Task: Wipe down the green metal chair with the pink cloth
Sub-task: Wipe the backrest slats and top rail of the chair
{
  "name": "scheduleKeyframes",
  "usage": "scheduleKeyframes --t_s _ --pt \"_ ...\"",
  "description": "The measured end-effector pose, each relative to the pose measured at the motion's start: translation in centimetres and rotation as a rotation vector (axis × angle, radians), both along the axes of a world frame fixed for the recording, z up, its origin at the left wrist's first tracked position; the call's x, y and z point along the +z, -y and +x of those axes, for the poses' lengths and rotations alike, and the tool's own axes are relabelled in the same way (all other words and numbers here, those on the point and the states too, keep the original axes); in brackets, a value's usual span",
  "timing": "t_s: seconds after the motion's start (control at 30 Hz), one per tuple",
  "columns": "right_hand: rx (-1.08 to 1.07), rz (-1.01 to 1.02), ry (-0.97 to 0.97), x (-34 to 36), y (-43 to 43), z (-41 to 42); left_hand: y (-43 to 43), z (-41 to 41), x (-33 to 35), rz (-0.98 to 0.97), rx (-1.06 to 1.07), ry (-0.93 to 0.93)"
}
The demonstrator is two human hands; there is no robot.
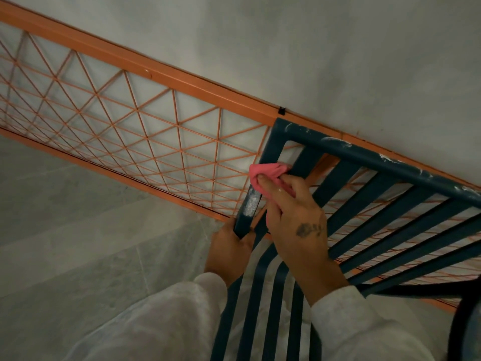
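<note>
Pink cloth is bunched under the right hand, whose fingers press together and pinch it against the side post of the green metal chair, just below the top corner. The left hand curls shut around the same post lower down, probably to steady the frame against the rubbing. White, dusty residue shows on the post between the two hands and along the top rail, so much wiping likely remains. Behind the chair stands an orange wire-mesh railing against a pale wall.
</note>
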State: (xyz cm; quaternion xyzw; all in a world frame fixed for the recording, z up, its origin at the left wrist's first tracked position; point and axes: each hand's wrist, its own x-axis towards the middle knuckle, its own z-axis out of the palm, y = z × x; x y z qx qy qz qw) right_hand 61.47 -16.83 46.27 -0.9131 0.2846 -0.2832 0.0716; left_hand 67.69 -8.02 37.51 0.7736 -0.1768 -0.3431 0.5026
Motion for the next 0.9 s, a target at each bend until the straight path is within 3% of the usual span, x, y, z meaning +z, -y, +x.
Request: scheduleKeyframes --t_s 0.1,0.23,0.3,0.37,0.47,0.77,0.9 --pt "0.014 0.151 0.108 1.0 0.1 0.3 0.1 0.1 0.0 -0.01 0.004 -0.009" --pt "-0.016 0.506 0.243 1.5 0.7 -0.6 0.1 0.1 0.0 -0.023 -0.01 -0.011" --pt "0.06 0.393 0.203 1.7 0.4 -1.0 0.0 0.2 -0.1 -0.019 -0.003 0.0" --pt "0.127 0.175 0.025 0.7 -0.3 -1.5 -0.1 0.2 -0.1 -0.017 -0.002 0.0" --pt "0.057 0.042 -0.161 -1.5 -1.0 -1.5 -0.1 0.1 -0.1 -0.026 -0.011 0.016" --pt "0.035 0.045 0.163 0.6 1.3 0.6 0.0 0.0 0.0 0.002 0.0 0.008" --pt "0.102 -0.027 -0.074 -1.5 -0.4 -0.9 0.0 0.0 -0.2 0.007 -0.002 0.041"
